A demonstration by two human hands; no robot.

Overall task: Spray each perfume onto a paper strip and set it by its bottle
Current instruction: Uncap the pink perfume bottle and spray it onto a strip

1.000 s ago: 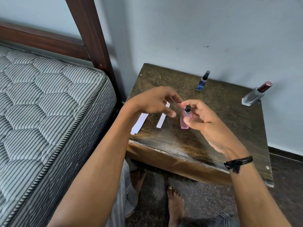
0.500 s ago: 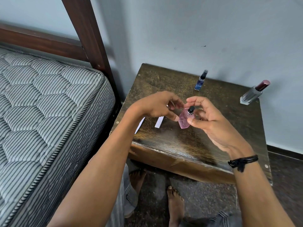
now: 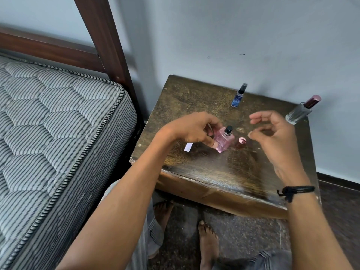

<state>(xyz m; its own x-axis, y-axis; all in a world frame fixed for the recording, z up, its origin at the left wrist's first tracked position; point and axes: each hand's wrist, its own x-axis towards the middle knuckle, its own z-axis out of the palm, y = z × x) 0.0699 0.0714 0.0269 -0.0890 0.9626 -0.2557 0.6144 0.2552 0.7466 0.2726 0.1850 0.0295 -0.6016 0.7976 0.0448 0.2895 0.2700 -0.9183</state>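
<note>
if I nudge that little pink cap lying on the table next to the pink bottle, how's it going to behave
The pink cap looks small and round, so it is probably very light and would skid at a slight touch. If it tips onto its side it may roll across the bare wooden table. Its shiny surface could be slippery to pinch.

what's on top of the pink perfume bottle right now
A bare black spray nozzle tops the pink bottle, held by the left hand. Its pink cap stands on the table beside it. The nozzle's opening cannot be made out.
</note>
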